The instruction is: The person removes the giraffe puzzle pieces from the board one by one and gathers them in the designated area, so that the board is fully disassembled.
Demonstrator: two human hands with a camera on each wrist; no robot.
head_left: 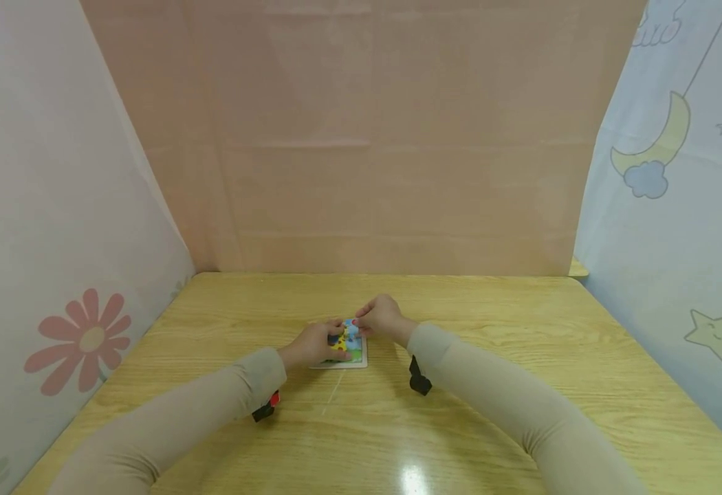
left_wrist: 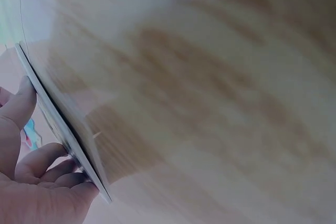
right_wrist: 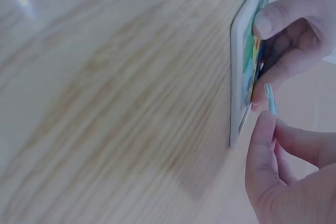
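Note:
A small jigsaw puzzle [head_left: 355,348] in a pale frame lies flat on the table, with yellow, blue and green artwork. My left hand [head_left: 313,346] rests on it from the left, covering part of the picture. Its thumb and fingers press on the puzzle's face, as the right wrist view shows. At the puzzle's far right corner, my right hand [head_left: 386,319] pinches a thin light-blue puzzle piece [right_wrist: 270,98] between thumb and finger. The piece stands tilted close to the left fingertips. In the left wrist view the puzzle appears edge-on under the left hand [left_wrist: 44,174].
The wood-grain table [head_left: 497,330] extends around the puzzle. Behind it hangs a plain tan curtain [head_left: 367,151]. Patterned cloth walls stand on the left [head_left: 39,172] and right [head_left: 664,240]. Dark devices hang below both wrists.

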